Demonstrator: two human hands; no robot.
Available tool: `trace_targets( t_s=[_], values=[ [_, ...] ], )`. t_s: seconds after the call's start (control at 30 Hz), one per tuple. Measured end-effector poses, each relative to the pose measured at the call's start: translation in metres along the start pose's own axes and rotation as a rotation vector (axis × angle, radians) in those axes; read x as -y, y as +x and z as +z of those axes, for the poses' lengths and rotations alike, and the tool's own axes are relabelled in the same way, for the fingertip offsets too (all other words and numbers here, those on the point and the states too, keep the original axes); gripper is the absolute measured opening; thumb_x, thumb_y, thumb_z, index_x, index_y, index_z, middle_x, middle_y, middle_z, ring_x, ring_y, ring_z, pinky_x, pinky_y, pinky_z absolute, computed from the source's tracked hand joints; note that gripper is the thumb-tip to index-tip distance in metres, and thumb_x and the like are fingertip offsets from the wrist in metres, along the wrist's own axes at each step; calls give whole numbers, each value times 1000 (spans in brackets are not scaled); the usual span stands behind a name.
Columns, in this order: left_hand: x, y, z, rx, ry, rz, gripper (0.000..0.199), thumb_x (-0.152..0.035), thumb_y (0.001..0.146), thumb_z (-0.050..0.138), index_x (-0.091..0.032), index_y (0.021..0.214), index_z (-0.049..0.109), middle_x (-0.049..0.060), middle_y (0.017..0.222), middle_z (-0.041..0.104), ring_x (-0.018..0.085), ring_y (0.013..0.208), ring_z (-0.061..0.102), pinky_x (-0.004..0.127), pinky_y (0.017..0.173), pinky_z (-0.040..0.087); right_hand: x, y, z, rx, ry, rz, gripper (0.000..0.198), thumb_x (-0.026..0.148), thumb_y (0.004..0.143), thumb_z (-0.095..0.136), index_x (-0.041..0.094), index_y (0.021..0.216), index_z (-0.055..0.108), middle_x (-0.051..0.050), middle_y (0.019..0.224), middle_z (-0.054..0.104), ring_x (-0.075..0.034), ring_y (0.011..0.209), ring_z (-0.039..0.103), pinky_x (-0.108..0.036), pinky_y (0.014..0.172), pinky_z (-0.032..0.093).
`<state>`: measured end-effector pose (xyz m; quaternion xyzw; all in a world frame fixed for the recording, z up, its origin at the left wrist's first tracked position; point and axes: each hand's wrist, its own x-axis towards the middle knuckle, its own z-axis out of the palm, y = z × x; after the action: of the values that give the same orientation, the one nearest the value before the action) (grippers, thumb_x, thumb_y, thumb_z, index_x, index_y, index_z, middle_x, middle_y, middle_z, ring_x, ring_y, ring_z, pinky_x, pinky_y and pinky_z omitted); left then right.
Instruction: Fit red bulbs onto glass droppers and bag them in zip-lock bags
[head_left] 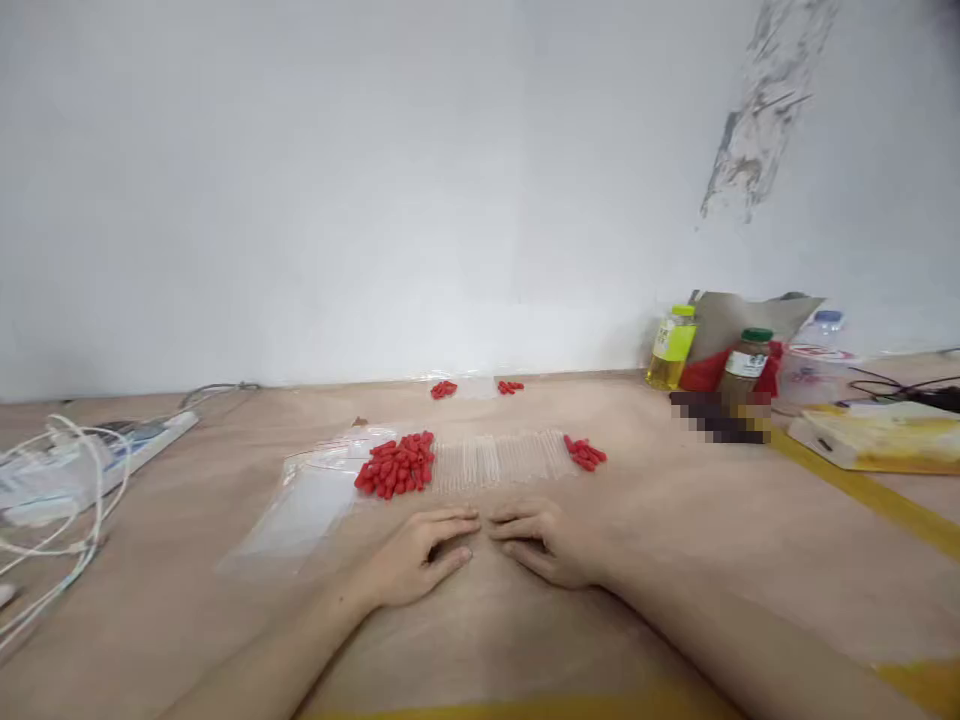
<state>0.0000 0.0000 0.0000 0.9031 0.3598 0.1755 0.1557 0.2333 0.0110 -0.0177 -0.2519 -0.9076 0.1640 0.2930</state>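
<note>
View: head cam, fwd + down over the counter (480, 640), wall behind.
L hand (417, 550): on counter, pinching nothing; fingers lightly curved + pressed tog., thumb spread away, tips aimed inward.
R hand (559, 545): mirrors L, also pinching nothing; fingers close tog., thumb apart, tips near L hand's w/ small gap btwn.
Thin sticks (465, 464): pale, side by side in a row on counter, just beyond both hands' fingertips, a strip of bare counter btwn; not touching. Exact no. can't tell.
Big red pile (395, 466): small red pcs heaped at L end of row, beyond + left of L fingers, apart from them.
Small red group (585, 454): few similar pcs at R end of row, beyond + right of R fingers, apart too.
Far red bunches: two, L one (443, 390) + R one (511, 387), by wall, well apart from fingers.
Clear bags (319, 505): flat, left of big pile, partly next to it.
Far left: power strip (161, 437) w/ white cables (97, 490).
Far right: yellow-capped bottle (671, 350), green-capped bottle (745, 365), yellow packet (889, 437).
</note>
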Motion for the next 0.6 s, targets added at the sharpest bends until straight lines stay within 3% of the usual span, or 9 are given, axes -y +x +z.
trace_targets(
  t_s=[0.4, 0.47, 0.6],
  values=[
    [-1, 2, -2, -1, -35, 2, 35, -29, 85, 46, -26, 120, 50, 2, 126, 50, 18, 115, 46, 35, 97, 37, -3, -2, -2, -3, 47, 28, 30, 23, 80, 48, 22, 108, 61, -6, 111, 60, -16, 99, 56, -31, 88, 43],
    [-2, 2, -3, -2, -36, 7, 35, -29, 85, 46, -26, 119, 51, 2, 125, 50, 18, 114, 46, 35, 97, 37, -4, -2, 0, -82, 41, 29, 28, 22, 79, 49, 23, 103, 63, -5, 105, 63, -15, 93, 59, -30, 82, 45],
    [-5, 1, -3, -12, -40, 19, 34, -28, 86, 45, -25, 119, 51, 2, 123, 52, 16, 115, 46, 32, 97, 37, -21, 4, -8, -401, -93, 147, 17, 22, 76, 51, 21, 82, 67, -4, 79, 65, -15, 75, 58, -29, 72, 46]
  ],
)
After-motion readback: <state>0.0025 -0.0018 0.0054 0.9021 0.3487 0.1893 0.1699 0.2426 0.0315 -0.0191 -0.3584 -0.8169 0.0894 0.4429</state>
